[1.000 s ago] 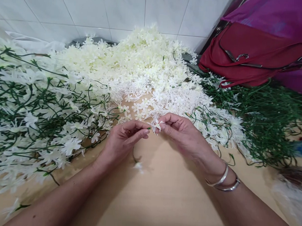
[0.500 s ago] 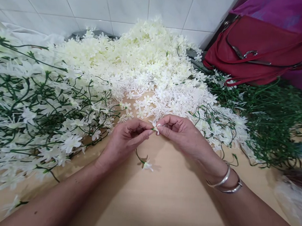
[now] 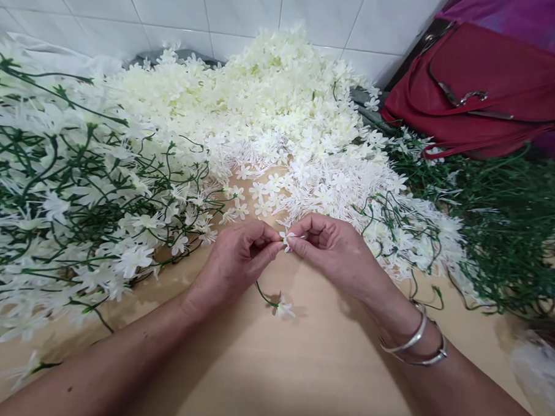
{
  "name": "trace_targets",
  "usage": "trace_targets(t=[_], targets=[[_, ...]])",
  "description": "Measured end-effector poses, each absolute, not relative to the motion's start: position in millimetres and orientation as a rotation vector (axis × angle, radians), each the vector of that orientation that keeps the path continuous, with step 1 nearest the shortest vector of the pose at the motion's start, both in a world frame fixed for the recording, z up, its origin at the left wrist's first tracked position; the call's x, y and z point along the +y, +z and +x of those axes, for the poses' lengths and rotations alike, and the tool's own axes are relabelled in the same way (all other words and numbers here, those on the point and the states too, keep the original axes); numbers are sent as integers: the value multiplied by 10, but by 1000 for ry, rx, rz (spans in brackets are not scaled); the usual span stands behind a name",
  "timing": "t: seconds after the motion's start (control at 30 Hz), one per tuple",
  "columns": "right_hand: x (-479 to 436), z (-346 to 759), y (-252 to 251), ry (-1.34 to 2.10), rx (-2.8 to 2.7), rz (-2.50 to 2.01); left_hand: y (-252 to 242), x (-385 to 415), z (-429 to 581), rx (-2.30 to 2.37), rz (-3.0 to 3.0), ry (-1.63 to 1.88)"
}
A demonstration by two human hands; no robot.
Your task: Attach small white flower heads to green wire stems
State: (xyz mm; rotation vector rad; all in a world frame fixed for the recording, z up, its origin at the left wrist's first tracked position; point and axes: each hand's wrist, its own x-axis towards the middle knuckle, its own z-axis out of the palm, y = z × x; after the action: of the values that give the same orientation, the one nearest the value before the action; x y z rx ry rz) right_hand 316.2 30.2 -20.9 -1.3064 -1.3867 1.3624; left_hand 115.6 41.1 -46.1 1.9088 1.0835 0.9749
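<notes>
Between my fingertips, at the middle of the head view, is a small white artificial flower (image 3: 286,238). My left hand (image 3: 238,255) pinches it from the left, thumb against forefinger, at its green base. From the other side my right hand (image 3: 337,250) has thumb and forefinger closed on its petals. A green stem (image 3: 265,297) comes out below my left hand and ends in another white flower (image 3: 284,308) just above the table. The rest of the stem is hidden behind my left fingers.
Stemmed white flowers (image 3: 88,224) are heaped at left. Loose cream petals (image 3: 264,85) rise against the tiled wall (image 3: 244,10). White stamens (image 3: 334,180) lie beyond my hands, green stems (image 3: 502,224) at right below a red handbag (image 3: 485,88). All rest on a wooden table (image 3: 270,373).
The whole view has shifted slightly, so things sit a little farther right. Both hands keep their pinch, and the flower between them has turned slightly.
</notes>
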Motion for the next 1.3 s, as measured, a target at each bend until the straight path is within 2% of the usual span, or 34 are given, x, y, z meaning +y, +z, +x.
trace_targets(t=[0.5,0.9,1.3], targets=[[306,3148,-263,1338,-1426,-1305,-515,414,1170,1095,1858,1017],[390,3285,-272,1436,-1411,-1114,-491,409,1172,1067,1790,961],[350,3240,-245,1330,-1464,-1233,-482,428,1169,995,1811,1000]])
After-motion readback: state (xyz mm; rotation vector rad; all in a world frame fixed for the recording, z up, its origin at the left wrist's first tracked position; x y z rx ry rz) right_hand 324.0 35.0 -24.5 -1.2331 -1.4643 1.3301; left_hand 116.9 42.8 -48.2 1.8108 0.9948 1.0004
